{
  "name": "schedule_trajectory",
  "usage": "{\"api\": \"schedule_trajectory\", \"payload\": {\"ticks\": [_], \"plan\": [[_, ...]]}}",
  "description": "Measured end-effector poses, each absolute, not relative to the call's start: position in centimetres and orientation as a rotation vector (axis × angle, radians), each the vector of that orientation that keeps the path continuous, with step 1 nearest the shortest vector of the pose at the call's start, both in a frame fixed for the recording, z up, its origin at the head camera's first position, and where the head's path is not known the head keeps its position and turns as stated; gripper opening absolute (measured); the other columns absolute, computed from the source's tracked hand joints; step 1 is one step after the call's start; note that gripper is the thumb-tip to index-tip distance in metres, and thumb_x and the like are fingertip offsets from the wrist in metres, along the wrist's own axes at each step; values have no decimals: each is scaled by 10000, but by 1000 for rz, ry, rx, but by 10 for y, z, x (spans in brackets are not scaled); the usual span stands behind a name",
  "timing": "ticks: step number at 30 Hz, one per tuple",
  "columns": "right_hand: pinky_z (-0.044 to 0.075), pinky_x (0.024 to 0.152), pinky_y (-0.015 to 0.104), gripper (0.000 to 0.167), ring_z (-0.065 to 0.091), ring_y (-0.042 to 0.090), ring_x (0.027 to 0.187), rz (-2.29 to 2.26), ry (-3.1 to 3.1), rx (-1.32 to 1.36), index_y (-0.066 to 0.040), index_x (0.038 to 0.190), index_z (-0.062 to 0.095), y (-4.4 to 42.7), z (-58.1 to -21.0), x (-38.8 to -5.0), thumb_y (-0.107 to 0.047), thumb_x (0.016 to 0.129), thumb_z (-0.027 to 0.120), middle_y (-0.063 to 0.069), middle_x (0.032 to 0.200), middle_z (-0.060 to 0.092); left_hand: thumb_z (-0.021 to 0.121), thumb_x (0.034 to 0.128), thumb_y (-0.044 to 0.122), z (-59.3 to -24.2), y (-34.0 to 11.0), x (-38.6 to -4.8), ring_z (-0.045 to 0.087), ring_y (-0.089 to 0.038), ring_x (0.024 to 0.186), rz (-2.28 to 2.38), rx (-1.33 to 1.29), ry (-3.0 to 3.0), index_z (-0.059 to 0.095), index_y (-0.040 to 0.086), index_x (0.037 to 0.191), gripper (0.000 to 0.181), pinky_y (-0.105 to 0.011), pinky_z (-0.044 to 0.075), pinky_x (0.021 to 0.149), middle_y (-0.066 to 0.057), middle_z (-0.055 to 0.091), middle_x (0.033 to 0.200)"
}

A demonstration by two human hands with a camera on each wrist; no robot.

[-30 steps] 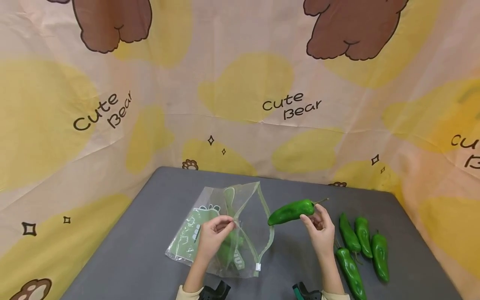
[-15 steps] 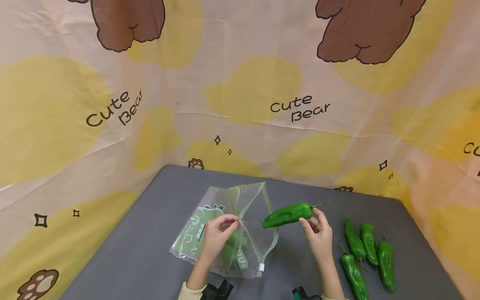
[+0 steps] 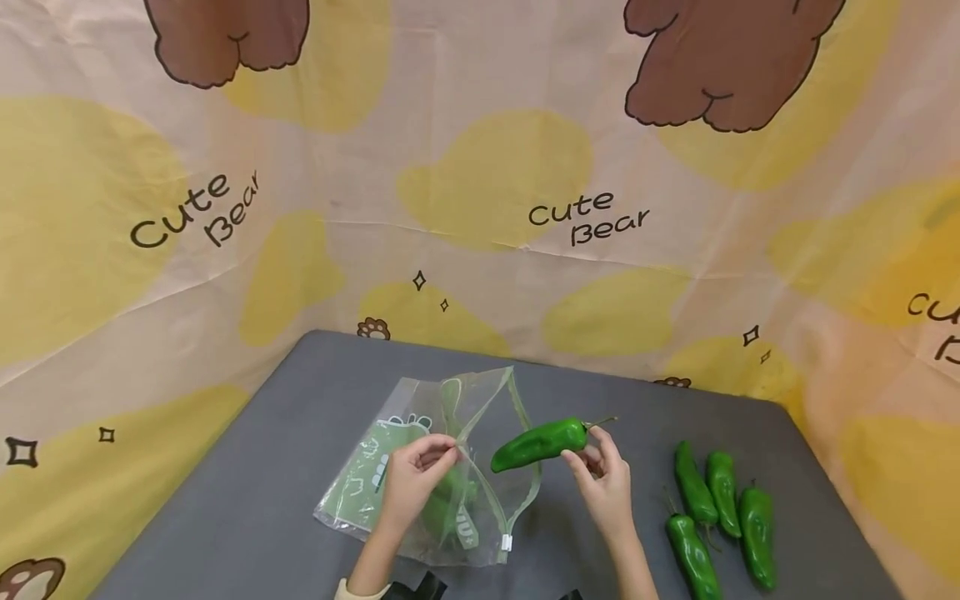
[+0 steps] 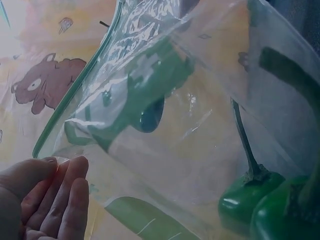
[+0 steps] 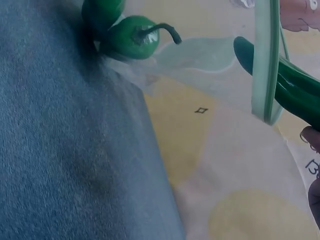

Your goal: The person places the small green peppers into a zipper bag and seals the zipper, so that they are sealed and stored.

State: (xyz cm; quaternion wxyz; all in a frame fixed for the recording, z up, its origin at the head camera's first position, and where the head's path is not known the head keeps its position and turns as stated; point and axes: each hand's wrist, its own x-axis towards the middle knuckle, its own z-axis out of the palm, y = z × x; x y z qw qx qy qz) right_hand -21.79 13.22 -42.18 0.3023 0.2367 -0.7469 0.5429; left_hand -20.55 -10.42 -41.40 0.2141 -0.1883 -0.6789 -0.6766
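Observation:
My left hand (image 3: 414, 479) pinches the edge of a clear zipper bag (image 3: 405, 398) with green print, its mouth spread toward the right. The thumb and fingertips of the left hand (image 4: 55, 200) grip that edge in the left wrist view. Green peppers (image 4: 252, 200) show through the plastic there. My right hand (image 3: 606, 492) holds another green pepper (image 3: 538, 444) near its stem end, tip pointing left at the bag's mouth. In the right wrist view this pepper's tip (image 5: 245, 54) reaches past the green zipper strip (image 5: 266, 60). A white slider (image 3: 506, 542) sits at the strip's lower end.
Several loose green peppers (image 3: 722, 492) lie on the grey table (image 3: 600, 387) to the right of my right hand. A cloth with bear prints (image 3: 487, 179) hangs behind the table and along its sides.
The right hand has moved left and slightly down with the pepper, bringing its tip into the bag's opening. The left hand keeps pinching the bag's edge. The head view has shifted slightly.

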Motion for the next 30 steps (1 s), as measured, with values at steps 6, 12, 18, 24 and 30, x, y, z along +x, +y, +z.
{"api": "schedule_trajectory", "payload": {"ticks": [6,12,18,24,30], "plan": [[362,361,182,392,416,61,429,1412,-2004,635,190,1075,440,129,-421,-215,213,716,596,38,569,547,586,755,-184,-412,-101,-208,633,-130,692,-1860,-568,-1901,597,-133,806,73,-245,537,637,-214,623,719],[342,343,163,402,393,54,411,1385,-2001,668,191,1068,443,127,-420,-210,225,700,601,37,546,535,585,757,-186,-412,-100,-207,636,-149,678,-1863,-580,-1902,588,-147,796,55,-246,538,629,-222,618,707],[349,347,172,372,404,55,426,1383,-2010,729,153,1042,465,122,-418,-208,199,707,618,39,555,557,582,743,-206,-416,-99,-203,630,-111,673,-1880,-543,-1875,591,-140,789,81,-221,533,613,-224,614,698],[306,334,171,389,351,42,419,1357,-1994,796,134,1031,485,118,-418,-206,199,678,634,-2,545,534,584,754,-188,-420,-94,-206,633,-126,682,-1918,-547,-1885,593,-143,802,66,-230,534,627,-248,611,715],[288,340,179,377,323,47,432,1349,-1982,846,134,1017,477,114,-420,-209,191,681,638,0,553,531,584,742,-200,-419,-95,-207,631,-109,675,-1903,-508,-1877,598,-135,798,87,-221,534,609,-234,616,713]]}}
